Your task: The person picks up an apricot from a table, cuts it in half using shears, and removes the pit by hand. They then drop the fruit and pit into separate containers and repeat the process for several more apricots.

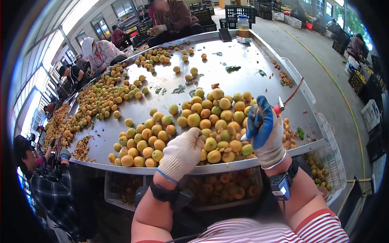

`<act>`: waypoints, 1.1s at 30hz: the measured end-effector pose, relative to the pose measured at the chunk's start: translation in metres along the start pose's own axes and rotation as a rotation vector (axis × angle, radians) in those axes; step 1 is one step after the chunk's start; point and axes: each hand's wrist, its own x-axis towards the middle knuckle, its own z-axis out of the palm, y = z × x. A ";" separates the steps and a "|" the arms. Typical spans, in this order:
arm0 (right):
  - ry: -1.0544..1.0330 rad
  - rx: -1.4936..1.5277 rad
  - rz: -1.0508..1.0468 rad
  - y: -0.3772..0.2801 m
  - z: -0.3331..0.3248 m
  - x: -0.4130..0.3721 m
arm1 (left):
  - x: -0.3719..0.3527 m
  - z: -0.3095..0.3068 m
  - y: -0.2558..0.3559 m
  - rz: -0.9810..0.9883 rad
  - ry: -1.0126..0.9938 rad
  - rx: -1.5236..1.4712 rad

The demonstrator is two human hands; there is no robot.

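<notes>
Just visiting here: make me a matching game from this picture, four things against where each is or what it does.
Things:
1 left hand
2 right hand
3 jar
4 leaves

Place or state:
a stands at the table's far end
b grips a red-handled tool
c lie loose on bare metal
d touches the apricot pile

Pairs: 1-d, 2-b, 3-a, 4-c

A jar [243,26] and dark phone [225,35] at the table's [243,60] far end, crates [239,12] behind
</notes>
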 end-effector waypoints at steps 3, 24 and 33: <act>0.060 -0.012 0.038 -0.006 0.009 -0.003 | -0.006 0.001 -0.007 0.104 -0.091 -0.383; -0.008 -0.109 0.162 0.017 0.005 -0.008 | 0.055 -0.026 -0.140 -0.718 0.159 0.286; -0.059 -0.237 0.179 0.019 0.013 -0.013 | 0.064 -0.036 -0.135 -0.779 -0.041 0.302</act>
